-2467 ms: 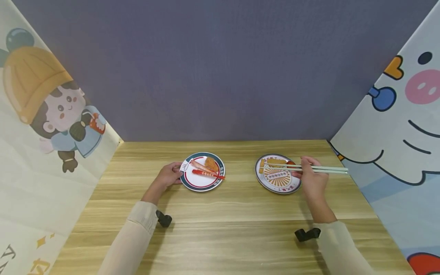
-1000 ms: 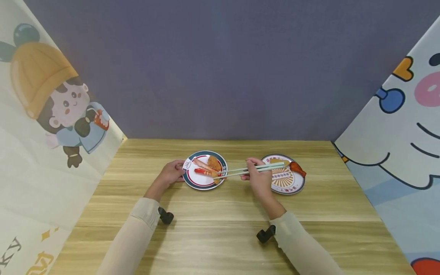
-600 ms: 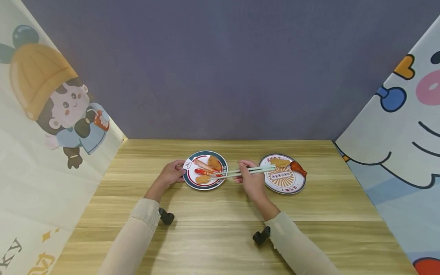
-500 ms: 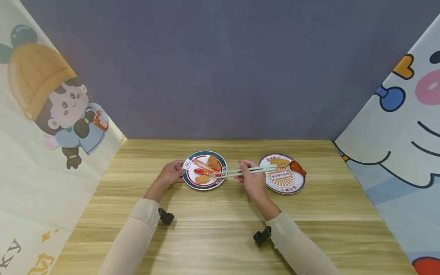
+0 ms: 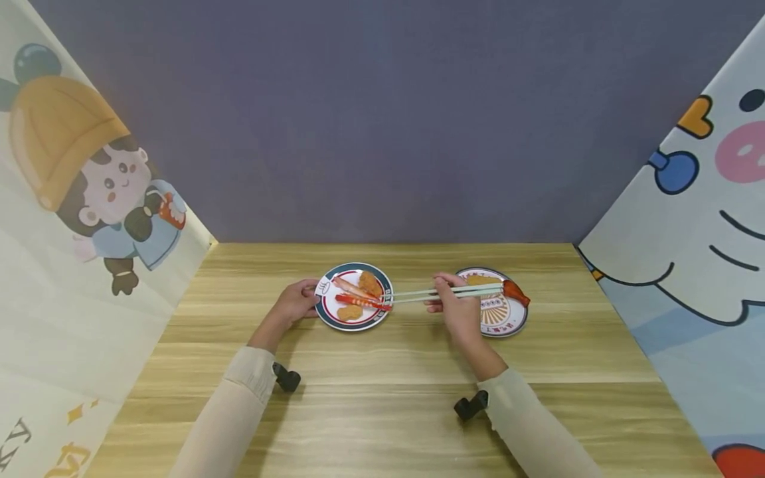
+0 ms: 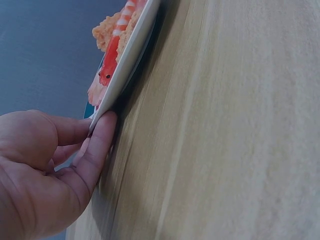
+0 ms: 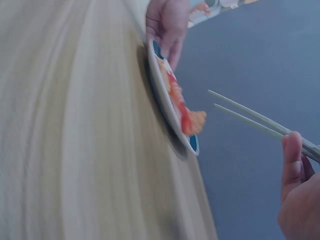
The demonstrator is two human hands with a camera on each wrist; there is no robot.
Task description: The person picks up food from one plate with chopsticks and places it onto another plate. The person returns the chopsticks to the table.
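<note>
My left hand (image 5: 297,302) pinches the left rim of a round plate (image 5: 372,320) between thumb and fingers; the left wrist view shows that rim tilted up close. On this plate lie a red-and-white prawn (image 5: 362,303), a pale pinkish strip (image 5: 350,287), a large fried piece (image 5: 370,284) and a small fried nugget (image 5: 350,313). My right hand (image 5: 459,313) holds pale green chopsticks (image 5: 412,296), their tips apart with nothing between them, pointing at the plate's right edge. Behind that hand, a second plate (image 5: 503,324) bears a drumstick (image 5: 515,292) and a partly hidden fried strip (image 5: 483,280).
Both plates are on a wood-grain table (image 5: 370,411). A grey upright panel (image 5: 382,133) stands along its back edge. Cartoon-printed panels close in the left (image 5: 60,345) and right (image 5: 705,279) sides. A small black wrist device (image 5: 287,378) hangs at each cuff.
My right hand has carried a fried nugget from the right plate to the left one with the chopsticks, released it, and drawn back rightward. My left hand has stayed on the plate's rim.
</note>
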